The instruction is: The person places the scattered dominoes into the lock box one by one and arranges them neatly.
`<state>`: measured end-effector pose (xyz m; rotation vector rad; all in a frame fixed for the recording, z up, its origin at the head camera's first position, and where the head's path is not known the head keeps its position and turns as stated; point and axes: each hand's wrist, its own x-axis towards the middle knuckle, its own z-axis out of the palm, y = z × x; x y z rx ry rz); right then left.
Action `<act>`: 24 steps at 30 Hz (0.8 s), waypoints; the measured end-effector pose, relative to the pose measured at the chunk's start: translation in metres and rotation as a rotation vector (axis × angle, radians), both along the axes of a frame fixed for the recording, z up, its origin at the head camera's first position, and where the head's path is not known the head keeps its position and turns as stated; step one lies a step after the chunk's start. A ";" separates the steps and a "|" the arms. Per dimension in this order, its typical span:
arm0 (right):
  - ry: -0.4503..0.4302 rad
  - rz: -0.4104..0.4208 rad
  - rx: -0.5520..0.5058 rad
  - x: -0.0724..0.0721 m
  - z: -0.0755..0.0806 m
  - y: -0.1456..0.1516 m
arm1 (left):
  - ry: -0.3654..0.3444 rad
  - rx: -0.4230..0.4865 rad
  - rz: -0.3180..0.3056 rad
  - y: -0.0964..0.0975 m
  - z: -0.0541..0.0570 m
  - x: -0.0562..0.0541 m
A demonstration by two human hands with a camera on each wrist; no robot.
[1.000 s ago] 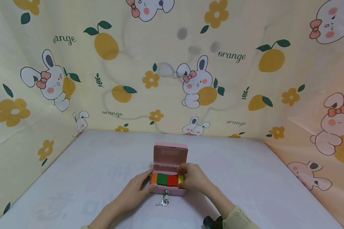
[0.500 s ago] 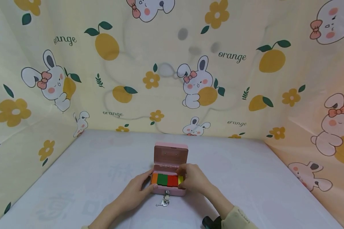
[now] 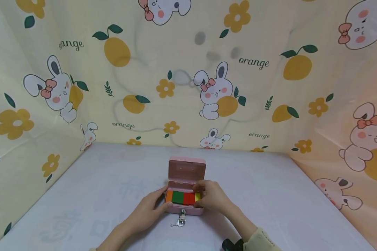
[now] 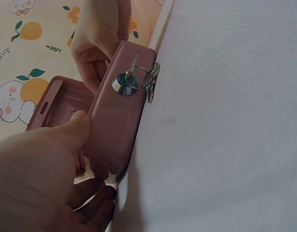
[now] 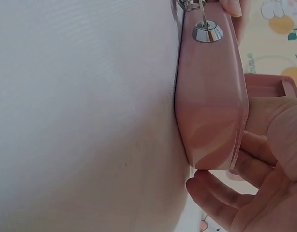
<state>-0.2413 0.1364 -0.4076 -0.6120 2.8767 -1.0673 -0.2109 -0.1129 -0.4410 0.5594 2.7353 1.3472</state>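
A small pink metal cash box [image 3: 188, 210] stands on the table with its lid [image 3: 186, 169] raised. Inside lie flat coloured blocks in a row: an orange block [image 3: 169, 196], green blocks [image 3: 177, 197], red blocks [image 3: 189, 198] and a yellow block [image 3: 197, 197] at the right end. My left hand [image 3: 149, 209] grips the box's left side, thumb at the front edge. With thumb and forefinger inside the right end, my right hand [image 3: 213, 197] pinches the yellow block, which it partly covers. A ring of keys [image 4: 149, 79] hangs from the lock [image 4: 124, 85] on the box's front.
The box stands on a pale tabletop [image 3: 128, 167]. A printed curtain [image 3: 182, 48] with rabbits and oranges encloses the back and sides. Near my right sleeve [image 3: 262, 240] a dark object [image 3: 232, 245] shows at the lower edge, its kind unclear.
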 end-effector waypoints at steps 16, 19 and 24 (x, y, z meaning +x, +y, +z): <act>0.080 -0.032 -0.119 0.009 0.002 0.016 | 0.024 0.008 0.003 -0.005 0.000 -0.002; 0.111 -0.070 -0.144 0.016 0.003 0.026 | 0.009 0.018 0.005 -0.005 0.001 0.000; 0.126 -0.166 -0.138 0.028 0.010 0.044 | 0.020 -0.003 0.000 -0.010 0.005 0.006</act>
